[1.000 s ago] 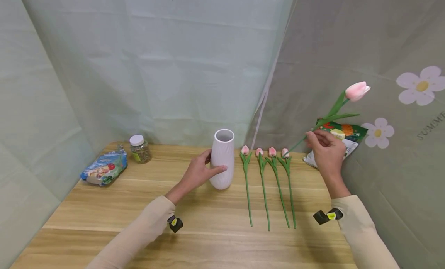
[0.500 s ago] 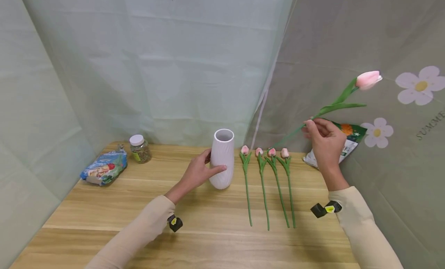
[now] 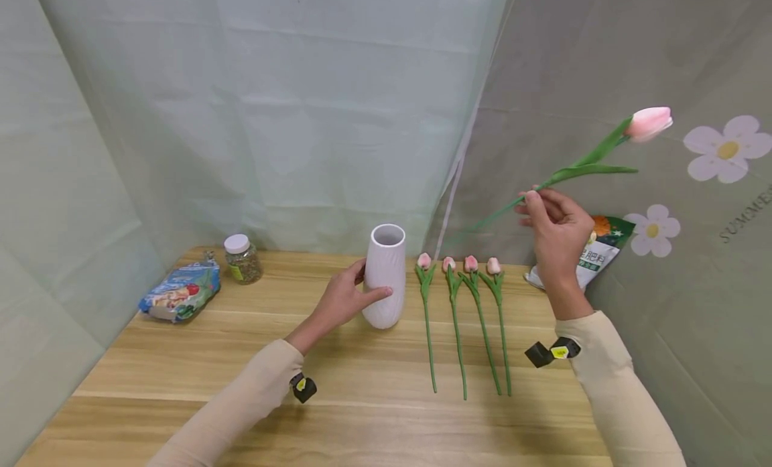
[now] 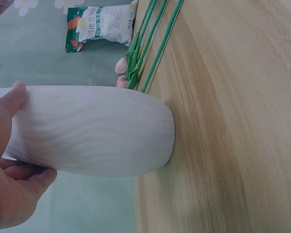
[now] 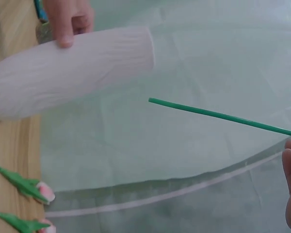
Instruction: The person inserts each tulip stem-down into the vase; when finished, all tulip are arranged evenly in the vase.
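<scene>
A white ribbed vase (image 3: 386,279) stands upright on the wooden table. My left hand (image 3: 344,296) grips its side, thumb across the front and fingers behind, as the left wrist view also shows on the vase (image 4: 97,131). Up at the right, my right hand (image 3: 561,232) pinches a pink tulip (image 3: 648,125) by its green stem, below the leaves. The bloom tilts up to the right. In the right wrist view the bare stem end (image 5: 153,100) points toward the vase, a short way from its mouth. Several more pink tulips (image 3: 472,264) lie in a row right of the vase.
At the back left, a jar with a white lid (image 3: 243,259) stands beside a blue plastic packet (image 3: 183,289). A green and white pouch (image 3: 603,249) leans at the back right, partly behind my right hand. Fabric sheets (image 3: 313,118) hang close behind the table (image 3: 362,413).
My right hand has risen and shifted slightly left with the tulip, whose bloom has swung up and to the right. The left hand and vase have stayed in place.
</scene>
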Demonstrator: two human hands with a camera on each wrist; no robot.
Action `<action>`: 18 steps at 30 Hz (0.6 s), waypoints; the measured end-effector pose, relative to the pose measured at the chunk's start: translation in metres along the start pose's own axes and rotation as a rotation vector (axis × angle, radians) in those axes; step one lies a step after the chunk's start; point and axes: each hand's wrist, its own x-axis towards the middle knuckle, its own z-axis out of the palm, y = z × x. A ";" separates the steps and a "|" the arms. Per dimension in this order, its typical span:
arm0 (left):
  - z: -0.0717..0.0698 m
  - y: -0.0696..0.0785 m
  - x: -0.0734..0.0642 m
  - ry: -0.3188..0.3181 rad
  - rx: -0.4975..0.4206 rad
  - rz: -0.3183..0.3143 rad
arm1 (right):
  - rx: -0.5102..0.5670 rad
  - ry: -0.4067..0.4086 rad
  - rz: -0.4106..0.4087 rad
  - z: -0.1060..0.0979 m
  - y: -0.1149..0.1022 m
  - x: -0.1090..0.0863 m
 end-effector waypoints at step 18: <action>0.000 -0.002 -0.001 -0.007 -0.013 0.001 | 0.153 0.035 0.039 0.040 -0.011 0.002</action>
